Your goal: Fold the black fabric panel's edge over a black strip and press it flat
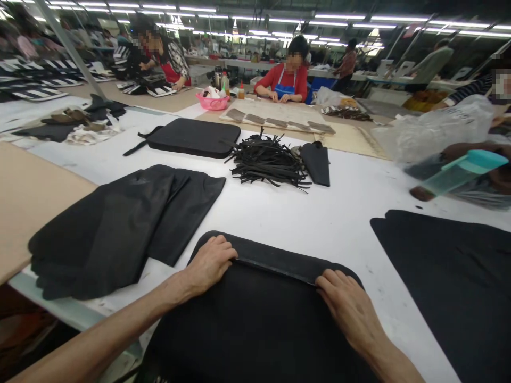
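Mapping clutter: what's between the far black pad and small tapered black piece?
A heap of thin black strips, plus a small greyish item by the tapered piece; head view.

Looks smooth and matt, like leather or coated cloth, on the panel; catches a thin sheen along its crosswise edge. Appears creased, faintly glossy on the left sheets, matt on the strips. Smooth but scuffed across the tabletop. Translucent plastic in the bottle; glossy, crinkled plastic in the bag.
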{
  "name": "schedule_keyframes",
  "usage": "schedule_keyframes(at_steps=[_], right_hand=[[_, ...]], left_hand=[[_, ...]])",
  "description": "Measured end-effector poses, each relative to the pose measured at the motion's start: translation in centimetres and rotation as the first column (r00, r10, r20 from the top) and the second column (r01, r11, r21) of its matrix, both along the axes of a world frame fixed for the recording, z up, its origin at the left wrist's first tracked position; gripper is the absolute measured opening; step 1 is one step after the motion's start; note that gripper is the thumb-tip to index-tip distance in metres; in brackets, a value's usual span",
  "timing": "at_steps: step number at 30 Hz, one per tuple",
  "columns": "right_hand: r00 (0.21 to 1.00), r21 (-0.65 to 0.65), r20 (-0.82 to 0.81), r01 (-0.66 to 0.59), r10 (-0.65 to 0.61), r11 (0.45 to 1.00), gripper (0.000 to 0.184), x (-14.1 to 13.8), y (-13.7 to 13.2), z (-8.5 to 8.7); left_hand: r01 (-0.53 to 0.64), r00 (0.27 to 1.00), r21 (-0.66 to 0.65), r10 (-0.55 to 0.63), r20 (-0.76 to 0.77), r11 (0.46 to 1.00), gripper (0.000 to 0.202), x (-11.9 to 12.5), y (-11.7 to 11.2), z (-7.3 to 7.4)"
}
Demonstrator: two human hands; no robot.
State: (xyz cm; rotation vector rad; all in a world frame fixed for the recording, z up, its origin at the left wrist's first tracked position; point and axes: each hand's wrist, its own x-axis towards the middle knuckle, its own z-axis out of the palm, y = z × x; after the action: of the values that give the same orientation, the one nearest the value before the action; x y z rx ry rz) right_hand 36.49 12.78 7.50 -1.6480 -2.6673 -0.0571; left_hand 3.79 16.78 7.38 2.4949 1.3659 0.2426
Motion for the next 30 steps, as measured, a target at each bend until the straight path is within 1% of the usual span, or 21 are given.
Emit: schedule_keyframes(at_steps=[3, 5, 9, 11, 13, 16, 18, 20, 22, 23, 26, 30], right_hand=[[1.000, 0.001, 0.025, 0.013, -0.013, 1.000, 0.017, -0.6, -0.2, 0.5], [1.000, 0.003, 0.012, 0.014, -0.014, 1.000, 0.019, -1.7, -0.3, 0.9], [0.990, -0.084, -0.142, -0.004, -0.008, 0.996, 0.015, -5.0, -0.2, 1.1], [0.979, -0.124, -0.205, -0.004, -0.022, 0.992, 0.013, -6.6, 0.1, 0.8], [0.973, -0.134, -0.227, 0.006, -0.037, 0.991, 0.012, -7.8, 0.4, 0.5], [0.969, -0.130, -0.240, 0.025, -0.055, 0.991, 0.011, -8.5, 0.8, 0.3], [0.967, -0.120, -0.248, 0.033, -0.062, 0.992, 0.011, -8.6, 0.9, 0.3], [0.966, -0.109, -0.252, 0.036, -0.063, 0.993, 0.012, -8.6, 1.0, 0.3], [0.966, -0.100, -0.251, 0.035, -0.059, 0.994, 0.013, -8.7, 1.1, 0.3], [0.967, -0.096, -0.249, 0.034, -0.057, 0.995, 0.013, -8.7, 1.1, 0.2], [0.969, -0.081, -0.243, 0.030, -0.049, 0.996, 0.014, -8.6, 1.1, -0.3], [0.971, -0.059, -0.238, 0.014, -0.028, 0.998, 0.013, -8.3, 1.0, -0.9]], left_hand=[[-0.029, 0.998, -0.035, 0.031, 0.064, 0.999, 0.015, 0.1, 0.0, -0.5], [-0.040, 0.994, -0.038, 0.043, 0.104, 0.999, 0.017, 0.7, 0.0, -0.8], [-0.057, 0.981, -0.040, 0.064, 0.181, 0.998, 0.018, 1.7, -0.3, -1.2], [-0.082, 0.970, -0.052, 0.091, 0.227, 0.995, 0.018, 1.9, -0.4, -1.2], [-0.123, 0.950, -0.077, 0.140, 0.281, 0.989, 0.018, 2.1, -0.5, -1.0], [-0.191, 0.918, -0.079, 0.206, 0.340, 0.978, 0.023, 2.3, -0.6, -0.4], [-0.176, 0.921, -0.021, 0.173, 0.349, 0.984, 0.029, 2.7, -0.6, 0.0], [-0.076, 0.947, 0.030, 0.062, 0.315, 0.997, 0.031, 3.6, -0.5, 0.1], [0.049, 0.971, 0.047, -0.059, 0.234, 0.998, 0.026, 4.7, -0.3, -0.1], [0.088, 0.978, 0.049, -0.096, 0.186, 0.995, 0.022, 5.2, -0.2, -0.3], [0.116, 0.990, 0.068, -0.121, 0.071, 0.991, 0.016, 6.3, 0.0, -1.1], [0.116, 0.992, 0.074, -0.119, 0.033, 0.990, 0.018, 6.6, -0.1, -1.8]])
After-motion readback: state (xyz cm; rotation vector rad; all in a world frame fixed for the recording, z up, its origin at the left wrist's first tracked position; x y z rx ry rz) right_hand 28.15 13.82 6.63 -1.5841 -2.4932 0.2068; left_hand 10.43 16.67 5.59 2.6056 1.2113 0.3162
